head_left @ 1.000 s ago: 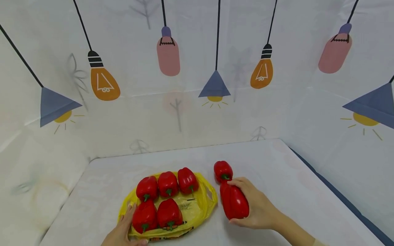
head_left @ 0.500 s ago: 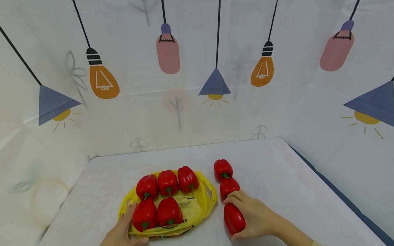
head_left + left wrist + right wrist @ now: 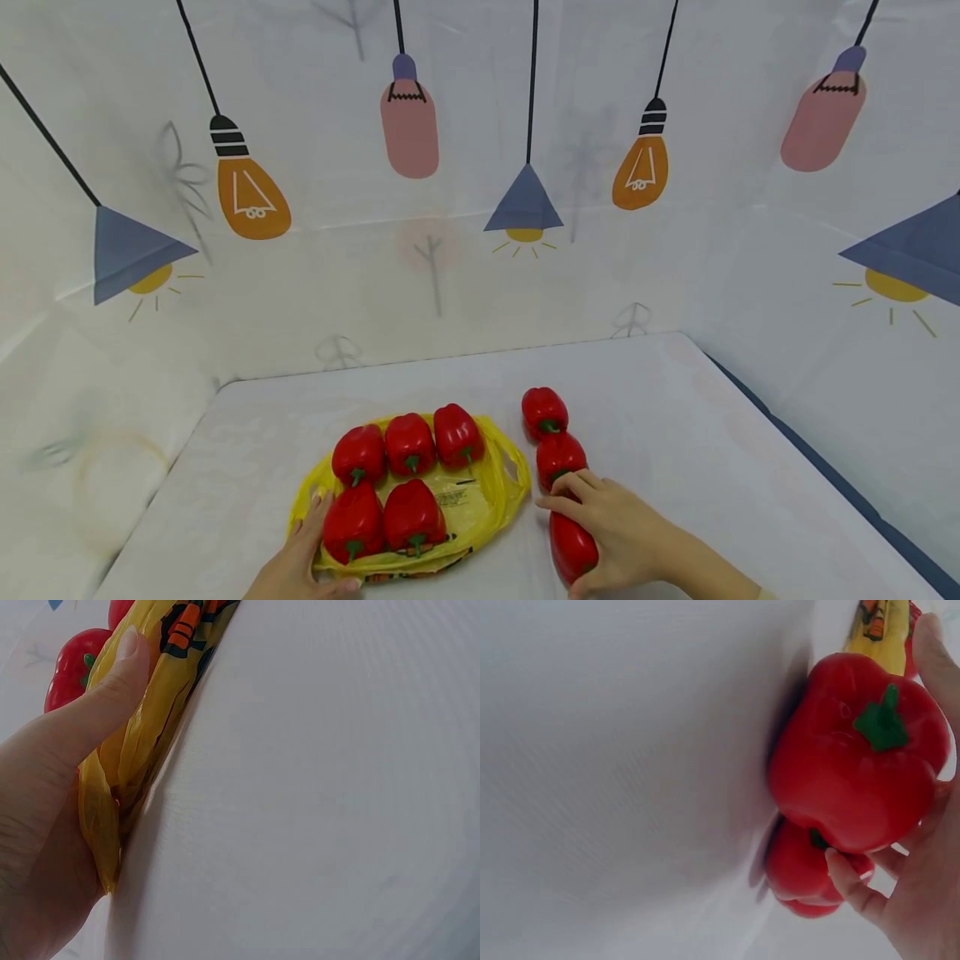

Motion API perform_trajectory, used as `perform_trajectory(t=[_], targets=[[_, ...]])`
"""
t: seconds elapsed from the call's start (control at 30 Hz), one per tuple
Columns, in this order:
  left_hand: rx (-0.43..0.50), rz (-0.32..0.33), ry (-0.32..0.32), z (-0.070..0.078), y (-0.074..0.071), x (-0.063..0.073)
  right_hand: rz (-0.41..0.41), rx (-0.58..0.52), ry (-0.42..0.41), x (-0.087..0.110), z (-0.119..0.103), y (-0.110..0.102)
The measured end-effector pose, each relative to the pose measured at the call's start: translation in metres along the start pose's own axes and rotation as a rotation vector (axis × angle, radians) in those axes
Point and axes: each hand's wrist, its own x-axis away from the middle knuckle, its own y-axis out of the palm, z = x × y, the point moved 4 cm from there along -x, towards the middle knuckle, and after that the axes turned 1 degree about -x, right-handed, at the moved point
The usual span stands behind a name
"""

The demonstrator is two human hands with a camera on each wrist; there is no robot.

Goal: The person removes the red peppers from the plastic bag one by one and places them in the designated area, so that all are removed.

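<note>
My left hand [image 3: 296,567] rests at the near left corner of a yellow plastic bag [image 3: 491,508], fingers along its side and thumb [image 3: 124,675] lying against its front. Several red bell peppers lie on the bag, among them a front-left pepper [image 3: 352,525] beside those fingers. On the right, my right hand [image 3: 626,533] is spread around the nearest bell pepper [image 3: 847,765], which sits on the table. Its thumb [image 3: 934,652] stands apart from the pepper. Beyond it, in line, are a middle pepper [image 3: 558,457] and a far pepper [image 3: 543,412].
A white-covered table [image 3: 675,392] carries everything. A pale cloth wall [image 3: 450,292] printed with hanging lamps stands behind and at both sides. The bag's handle loop [image 3: 517,467] reaches toward the row of peppers.
My right hand has brought the held pepper nearer and set it down in front of the middle one. Its fingers have since loosened. The left hand has stayed put.
</note>
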Motion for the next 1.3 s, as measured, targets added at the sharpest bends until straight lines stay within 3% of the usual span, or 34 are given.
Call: perform_trajectory(t=[0.27,0.43,0.53,0.77,1.0,1.3], targets=[[-0.019,0.003,-0.013,0.000,0.000,0.000,0.122,-0.013,0.035,0.000,-0.012,-0.030],[-0.007,-0.004,-0.010,0.000,0.000,0.001,0.242,-0.040,-0.056,-0.003,-0.024,-0.048],[-0.009,-0.004,-0.023,0.000,0.000,0.001,0.273,-0.060,-0.102,-0.004,-0.031,-0.055],[-0.003,-0.010,-0.035,-0.001,0.001,0.000,0.231,-0.169,-0.107,-0.014,-0.044,-0.066],[-0.001,-0.008,-0.028,0.000,0.000,-0.001,0.201,-0.266,-0.162,-0.030,-0.061,-0.074],[0.029,0.004,0.014,0.000,0.000,0.000,0.197,-0.270,-0.285,-0.051,-0.090,-0.083]])
